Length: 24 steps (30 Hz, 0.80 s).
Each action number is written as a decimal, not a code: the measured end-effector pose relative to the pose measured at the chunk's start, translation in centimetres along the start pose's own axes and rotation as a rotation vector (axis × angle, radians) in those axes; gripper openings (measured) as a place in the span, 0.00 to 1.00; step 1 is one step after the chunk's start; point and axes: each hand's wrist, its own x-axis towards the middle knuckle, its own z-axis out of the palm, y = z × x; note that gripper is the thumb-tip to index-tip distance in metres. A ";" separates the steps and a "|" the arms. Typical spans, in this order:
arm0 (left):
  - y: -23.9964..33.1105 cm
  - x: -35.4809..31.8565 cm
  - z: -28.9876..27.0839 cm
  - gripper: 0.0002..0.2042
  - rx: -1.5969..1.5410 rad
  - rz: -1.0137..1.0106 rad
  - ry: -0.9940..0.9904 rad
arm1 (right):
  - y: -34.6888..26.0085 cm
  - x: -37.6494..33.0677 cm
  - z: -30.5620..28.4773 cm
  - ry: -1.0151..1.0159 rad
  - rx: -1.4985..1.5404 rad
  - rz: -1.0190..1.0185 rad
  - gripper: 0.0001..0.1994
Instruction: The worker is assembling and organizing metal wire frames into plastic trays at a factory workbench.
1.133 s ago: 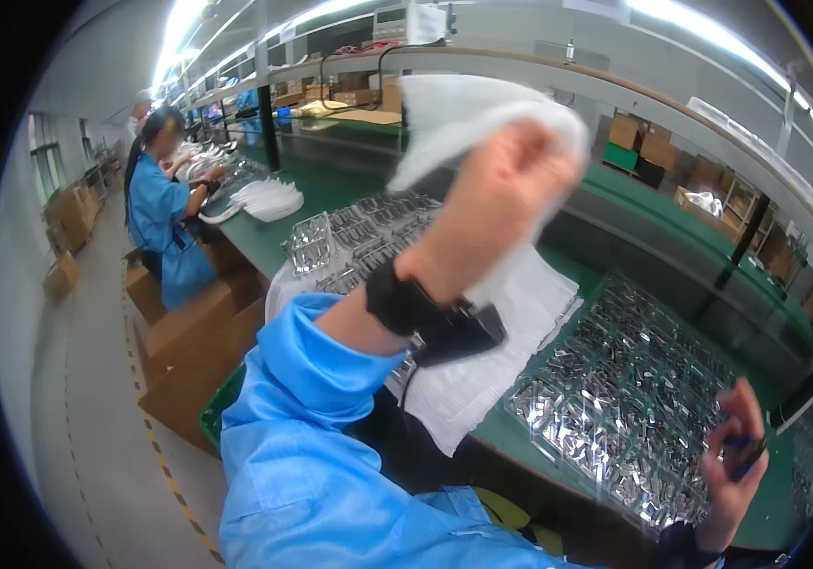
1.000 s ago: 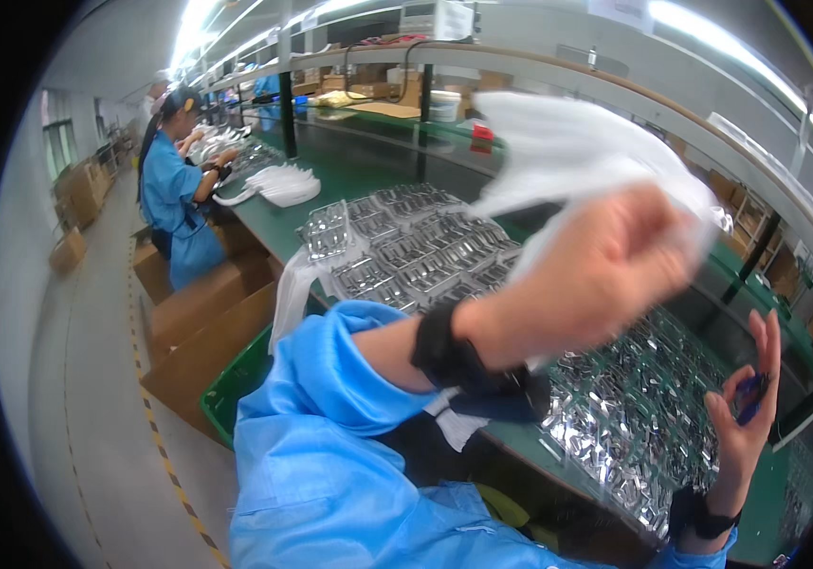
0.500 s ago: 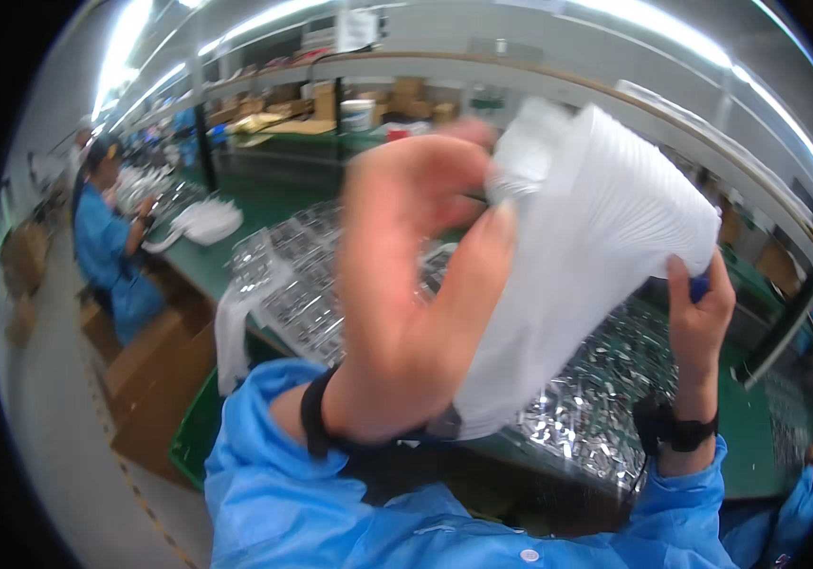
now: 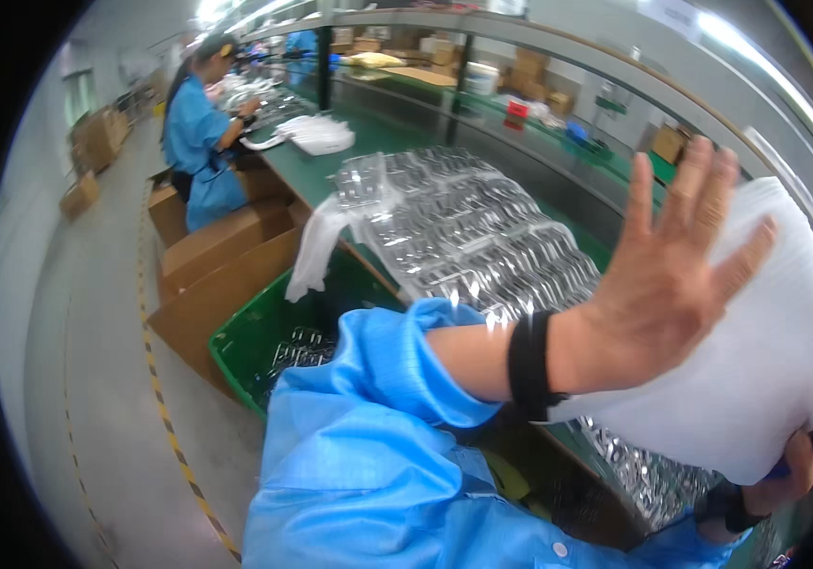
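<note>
A thick stack of thin white sheets [image 4: 776, 332], perhaps flat bags, stands on the right with its many edges fanned in a curve. My right hand [image 4: 790, 474] grips its lower right corner; something dark blue shows by those fingers. In front of the stack, my left hand [image 4: 657, 294] is raised with all fingers spread, holding nothing. Whether its palm touches the sheets is hidden. Rows of shiny metal parts in clear film [image 4: 492, 232] lie on the green bench beyond my left forearm. Small loose metal parts [image 4: 648, 484] are heaped below the stack.
A green bin [image 4: 236, 332] with dark metal parts stands left of my arm, beside open cardboard boxes [image 4: 226, 251]. White sheeting [image 4: 321, 247] hangs over the bench edge. A co-worker in blue [image 4: 198, 142] works farther along, near a white pile [image 4: 316, 135]. A shelf rail [image 4: 558, 43] spans the bench.
My view has swung left. My left hand has let go of the stack's edge and spread its fingers. My right hand still holds the stack, which now appears farther right and lower.
</note>
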 end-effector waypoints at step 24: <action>6.1 -8.0 -4.5 0.14 -1.336 -1.106 -0.752 | -5.6 3.0 0.7 -0.366 0.998 0.651 0.09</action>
